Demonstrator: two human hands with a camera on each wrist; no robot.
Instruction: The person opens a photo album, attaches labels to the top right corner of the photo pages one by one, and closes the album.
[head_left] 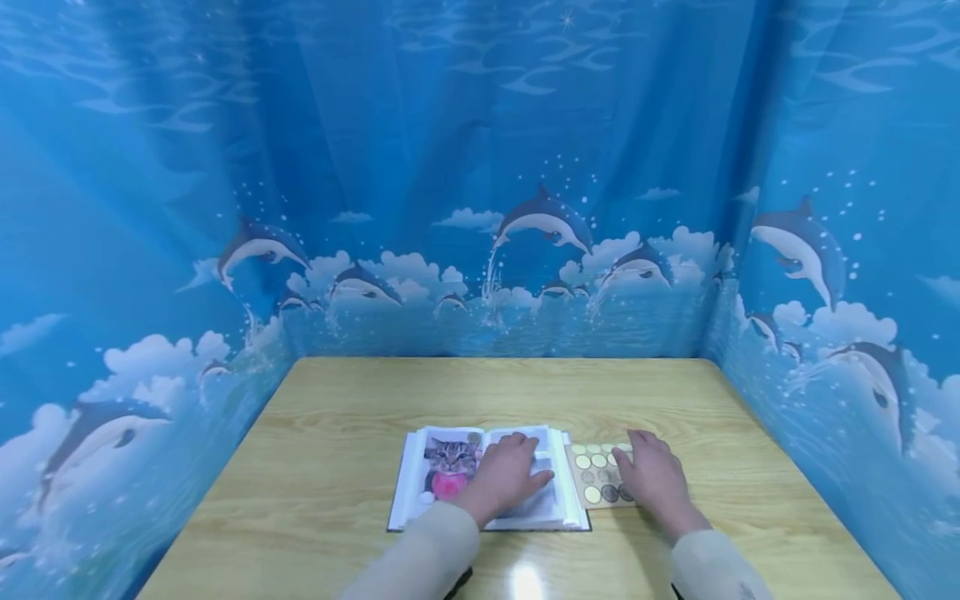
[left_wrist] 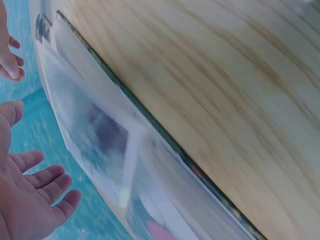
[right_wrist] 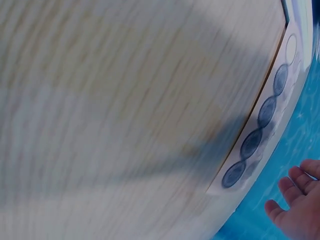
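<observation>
Sleeves [head_left: 423,554] come nearest; left hand [head_left: 504,477], grip loosely apart, lies over the spread album [head_left: 448,462] at six o'clock; right hand [head_left: 657,479], grip also apart, over the circle-patterned card [head_left: 600,473] at five; dolphin curtain [head_left: 465,150] at twelve.

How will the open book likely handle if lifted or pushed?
The open book may fold or sag at the middle if lifted by one side, since it lies spread in two halves. Its layered page edges suggest some heft. Lying flat, it probably won't roll or tip.
</observation>
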